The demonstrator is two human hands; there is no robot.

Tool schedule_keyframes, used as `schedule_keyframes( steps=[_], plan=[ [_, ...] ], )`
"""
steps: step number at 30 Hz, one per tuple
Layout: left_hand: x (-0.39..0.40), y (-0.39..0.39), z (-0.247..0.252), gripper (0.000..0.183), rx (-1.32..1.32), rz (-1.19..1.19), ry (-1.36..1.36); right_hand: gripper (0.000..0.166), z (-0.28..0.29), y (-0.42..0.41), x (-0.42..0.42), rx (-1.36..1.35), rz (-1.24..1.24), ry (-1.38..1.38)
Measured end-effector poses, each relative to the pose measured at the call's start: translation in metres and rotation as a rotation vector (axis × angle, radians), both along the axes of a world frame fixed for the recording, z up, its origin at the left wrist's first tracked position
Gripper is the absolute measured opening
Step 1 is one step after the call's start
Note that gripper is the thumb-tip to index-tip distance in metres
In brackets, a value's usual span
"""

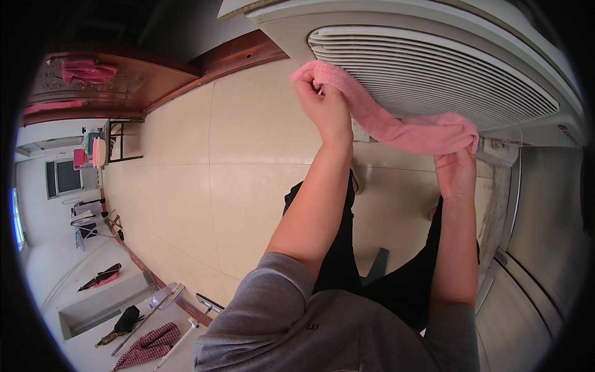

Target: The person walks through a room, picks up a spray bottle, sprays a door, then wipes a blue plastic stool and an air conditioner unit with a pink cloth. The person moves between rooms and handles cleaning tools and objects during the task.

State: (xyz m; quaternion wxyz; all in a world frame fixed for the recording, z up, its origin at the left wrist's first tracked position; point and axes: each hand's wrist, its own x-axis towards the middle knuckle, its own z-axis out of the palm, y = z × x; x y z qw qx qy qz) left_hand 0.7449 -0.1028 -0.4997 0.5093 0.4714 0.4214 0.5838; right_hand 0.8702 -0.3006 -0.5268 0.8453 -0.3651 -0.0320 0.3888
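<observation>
A pink terry cloth (386,125) stretches between my two hands, in a loosely twisted band. My left hand (323,100) grips one end, near the upper left corner of a white air conditioner's slatted grille (432,74). My right hand (458,169) pinches the other end, just below the grille's lower edge. The middle of the cloth sags in front of the slats; whether it touches them I cannot tell. Some fingers of both hands are hidden by the cloth.
The white casing (288,28) surrounds the grille. Metallic panels (548,209) stand at the right. A reddish wooden door (153,79) is at the upper left. Umbrellas, a checked cloth (148,346) and mops are by the left wall. A grey object (379,264) lies between my legs.
</observation>
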Motion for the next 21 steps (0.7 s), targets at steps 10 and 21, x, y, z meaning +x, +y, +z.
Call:
schedule_keyframes(
  steps=[10,21],
  plan=[
    [0.043,-0.047,-0.018,0.01,-0.129,-0.173,-0.007,0.032,0.001,-0.019,0.013,0.051,0.045,-0.085],
    [0.007,0.016,-0.033,0.036,-0.483,0.019,-0.202,0.036,0.0,-0.01,0.005,-0.001,0.037,0.026]
  ],
)
